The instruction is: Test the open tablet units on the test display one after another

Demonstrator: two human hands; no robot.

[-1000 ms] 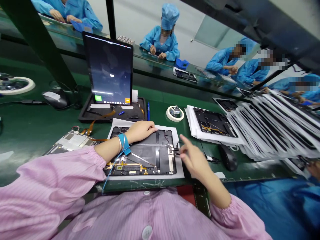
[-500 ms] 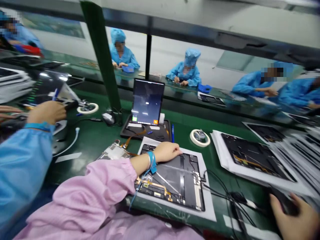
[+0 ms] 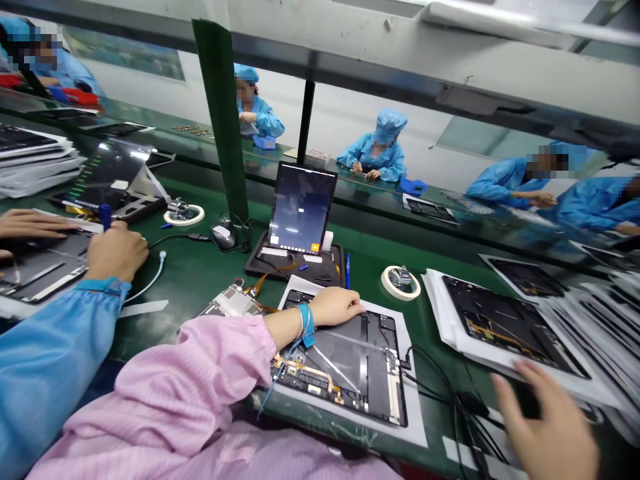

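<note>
My left hand [image 3: 336, 306], with a blue wrist strap [image 3: 307, 325] above it, rests on the upper part of an opened tablet [image 3: 340, 367]. Its fingers are curled in, and whatever they may hold is hidden. The tablet's inner parts and ribbon cables show, and it lies on white paper [image 3: 417, 427]. At the lower right my right hand [image 3: 553, 417] is open, its fingers spread and slightly blurred, near black cables [image 3: 447, 393]. A dark shape shows behind its fingers, too unclear to name. Beyond my left hand a lit screen [image 3: 303, 210] leans on a black tray [image 3: 257, 263].
A co-worker's hand [image 3: 117, 253] holds a blue-ended tool at the left. A tape roll [image 3: 401, 283], a blue pen [image 3: 349, 270] and a mouse [image 3: 224, 235] lie on the green bench. Another opened tablet [image 3: 510, 320] lies on paper at right. A shelf [image 3: 400, 67] crosses overhead.
My right hand has come off a black object and shifted left, its fingers spreading. My left hand stays on the tablet. The co-worker's hand at the left has moved down over a panel.
</note>
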